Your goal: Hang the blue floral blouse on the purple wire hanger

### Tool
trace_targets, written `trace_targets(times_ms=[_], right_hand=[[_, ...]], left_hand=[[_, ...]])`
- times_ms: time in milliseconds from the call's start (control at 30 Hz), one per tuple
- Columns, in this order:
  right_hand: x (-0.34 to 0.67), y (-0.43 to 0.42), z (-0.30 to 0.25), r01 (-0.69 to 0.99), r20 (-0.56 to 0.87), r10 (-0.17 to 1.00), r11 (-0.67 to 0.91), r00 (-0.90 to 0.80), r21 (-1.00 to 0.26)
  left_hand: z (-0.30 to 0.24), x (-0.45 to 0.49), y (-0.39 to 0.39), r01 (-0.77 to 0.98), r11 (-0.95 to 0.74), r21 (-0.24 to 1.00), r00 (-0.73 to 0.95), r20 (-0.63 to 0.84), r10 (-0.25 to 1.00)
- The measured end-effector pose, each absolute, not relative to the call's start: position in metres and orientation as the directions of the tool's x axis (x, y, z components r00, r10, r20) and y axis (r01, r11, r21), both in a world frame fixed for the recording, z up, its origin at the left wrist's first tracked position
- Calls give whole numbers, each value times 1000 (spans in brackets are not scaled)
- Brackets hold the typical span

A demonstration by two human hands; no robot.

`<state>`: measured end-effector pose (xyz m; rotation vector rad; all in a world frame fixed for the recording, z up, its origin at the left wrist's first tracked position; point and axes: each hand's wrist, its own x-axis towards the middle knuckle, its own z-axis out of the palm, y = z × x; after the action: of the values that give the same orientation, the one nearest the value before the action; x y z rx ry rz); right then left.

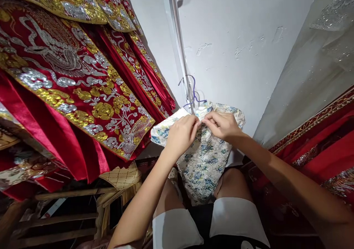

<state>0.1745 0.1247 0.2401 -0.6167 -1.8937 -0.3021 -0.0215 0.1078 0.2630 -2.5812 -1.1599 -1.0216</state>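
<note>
A short-sleeved floral shirt [203, 160], white with blue and yellow flowers, hangs on a purple hanger [194, 90] in front of me. My left hand [182, 132] pinches the cloth at the upper front, near the collar. Close beside it, my right hand [221, 123] pinches the front edge, its fingertips almost meeting those of the left. Whatever small fastening may lie between the fingertips is hidden. Below the hands the shirt hangs down between my knees.
The hanger hooks by a metal pole [178, 35] against a white wall [235, 20]. Red embroidered garments [102, 110] hang at the left, above a wooden rack [66, 195]. More red cloth [318, 145] and a sheer glittery covering [312, 57] are at the right.
</note>
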Motion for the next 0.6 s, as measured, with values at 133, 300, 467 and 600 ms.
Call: trace_targets(times_ms=[133,300,467,600], right_hand=[[170,121,241,537,948,189,844,-256,-23],[171,129,238,558,936,89,820,-340,125],[169,124,195,507,822,200,853,-533,122],[158,101,166,418,782,243,908,-574,25]], left_hand=[[263,-15,108,657,-687,311,354,678,644],[267,-7,107,524,-697,489,236,704,670],[282,-32,119,413,-712,567,2,782,624],[281,-87,141,240,-644,726,-324,685,652]])
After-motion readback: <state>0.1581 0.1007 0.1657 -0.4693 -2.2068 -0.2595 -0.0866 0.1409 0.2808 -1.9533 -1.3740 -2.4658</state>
